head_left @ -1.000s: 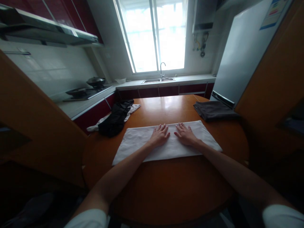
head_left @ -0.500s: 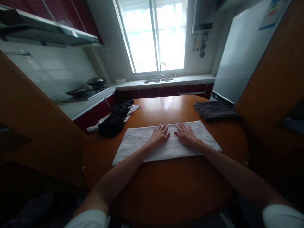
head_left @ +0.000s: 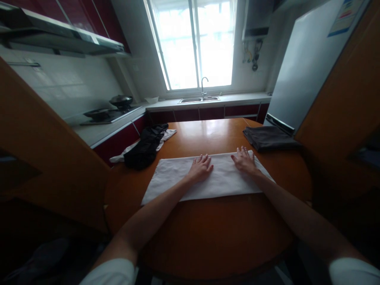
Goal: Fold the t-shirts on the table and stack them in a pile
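Observation:
A white folded cloth (head_left: 169,176) lies flat on the wooden table, a long rectangle running left to right; whether it is a garment I cannot tell. My left hand (head_left: 200,168) rests palm down near its middle, fingers spread. Close to the cloth's far right corner, my right hand (head_left: 246,161) also lies flat on the fabric with its fingers apart. Neither hand grips anything.
The brown round-ended table (head_left: 208,233) carries a heap of black clothing (head_left: 145,146) with white fabric under it at the left, and a folded dark grey cloth (head_left: 270,138) at the right. Beyond stand a counter with a sink (head_left: 198,99), a stove (head_left: 113,114) and a fridge (head_left: 308,59).
My right hand has slid to the right across the white cloth, toward its far right corner. My left hand stays at the same place on the cloth.

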The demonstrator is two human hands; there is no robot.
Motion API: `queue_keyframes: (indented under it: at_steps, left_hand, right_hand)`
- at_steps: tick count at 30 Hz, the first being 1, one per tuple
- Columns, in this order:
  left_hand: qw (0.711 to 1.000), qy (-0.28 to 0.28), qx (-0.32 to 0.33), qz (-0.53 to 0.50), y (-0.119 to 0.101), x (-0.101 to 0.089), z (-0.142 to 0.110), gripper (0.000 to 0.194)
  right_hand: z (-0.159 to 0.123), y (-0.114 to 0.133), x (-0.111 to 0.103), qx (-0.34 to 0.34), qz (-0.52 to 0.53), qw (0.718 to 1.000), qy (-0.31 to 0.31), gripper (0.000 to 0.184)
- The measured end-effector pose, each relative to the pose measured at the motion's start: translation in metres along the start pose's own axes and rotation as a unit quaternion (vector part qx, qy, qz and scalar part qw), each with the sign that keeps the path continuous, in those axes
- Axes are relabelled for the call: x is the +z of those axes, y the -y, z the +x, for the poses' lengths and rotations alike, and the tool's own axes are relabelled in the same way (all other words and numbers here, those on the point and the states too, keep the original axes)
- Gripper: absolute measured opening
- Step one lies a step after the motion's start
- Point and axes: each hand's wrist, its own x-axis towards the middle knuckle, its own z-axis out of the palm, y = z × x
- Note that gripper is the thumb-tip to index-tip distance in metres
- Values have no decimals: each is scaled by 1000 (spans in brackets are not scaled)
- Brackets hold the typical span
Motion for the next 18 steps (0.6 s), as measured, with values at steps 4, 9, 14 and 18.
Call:
queue_keyframes:
  at_steps: [4, 9, 14, 18]
  left_hand:
    - [1000, 0, -1, -6, 0, 2, 0, 60]
    - [999, 14, -8, -29, 0, -6, 0, 59]
    - [999, 0, 0, -45, 27, -47, -3, 63]
    - [998, -3, -61, 0, 79, -72, -20, 63]
  right_hand:
    - [-6, 4, 1, -23, -3, 1000, 20, 73]
    - [-5, 0, 3, -31, 2, 999, 21, 72]
    - [-1, -3, 14, -32, -5, 999, 4, 72]
    - [2, -6, 21, -32, -12, 999, -8, 72]
